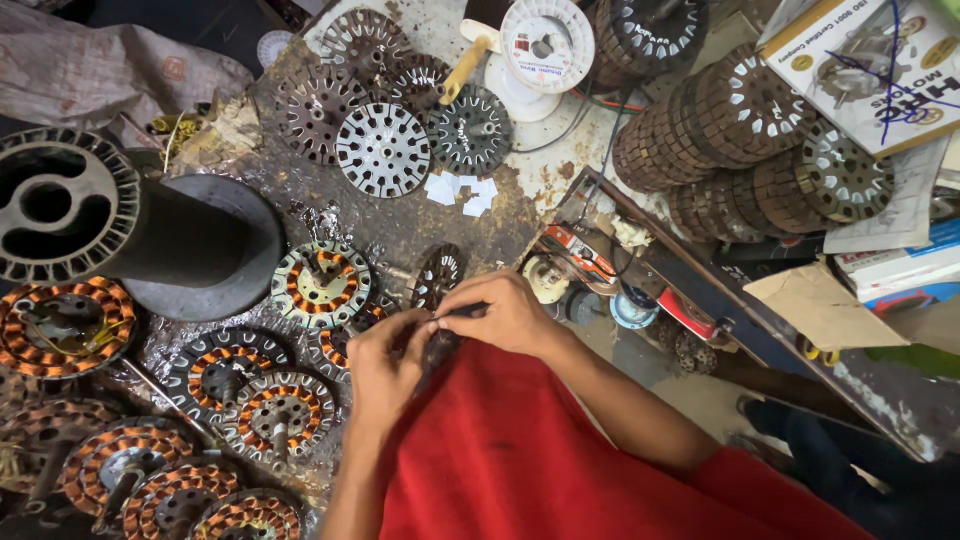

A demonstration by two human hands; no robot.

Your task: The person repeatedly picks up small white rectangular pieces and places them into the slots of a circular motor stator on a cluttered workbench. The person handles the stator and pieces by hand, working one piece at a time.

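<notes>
Both hands, left hand (385, 360) and right hand (505, 315), pinch one bare stator core (437, 280); finished copper-wound stators (283, 412) lie left of it, unwound discs (384, 150) beyond.

— Where are the hands?

— Close together at the middle, knuckles up. The left hand (388, 362) is curled, fingers bent inward, thumb tip meeting the other hand's.

— And the right?

— The right hand (508, 315) sits just above it, fingers pinched tight. Its bare forearm slants down to the right, elbow bent; the left forearm runs straight down.
</notes>
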